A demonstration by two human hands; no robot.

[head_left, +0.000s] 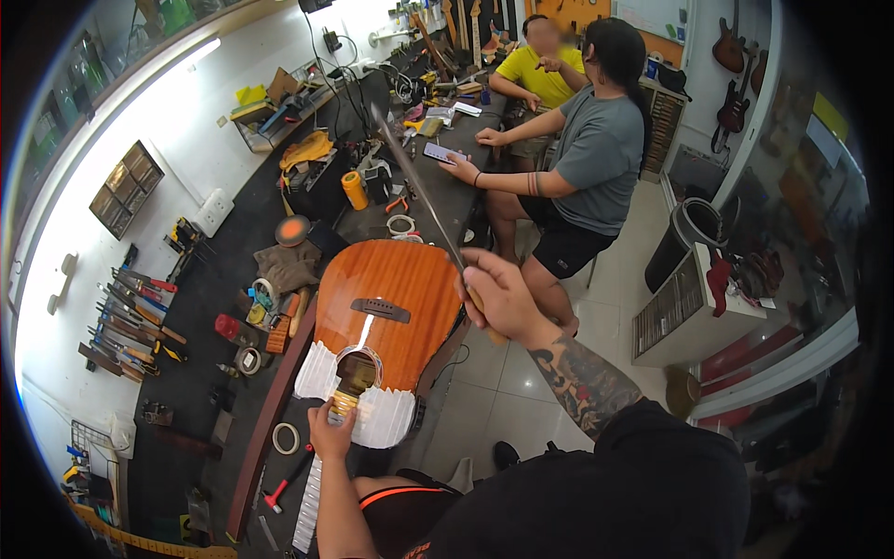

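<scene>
Head view: acoustic guitar body lies face up on the dark workbench, at 12 o'clock from the left hand. White masking tape strips already cover the top around the soundhole at the neck end; the rest of the top is bare, bridge still on, no strings seen, so the work looks early-to-mid stage, imo. Left hand is curled, fingers pinching the fretboard end at the soundhole's 6 o'clock edge. Right hand, at 3 o'clock off the body, is clenched round a long thin metal straightedge angling up toward 11 o'clock.
</scene>
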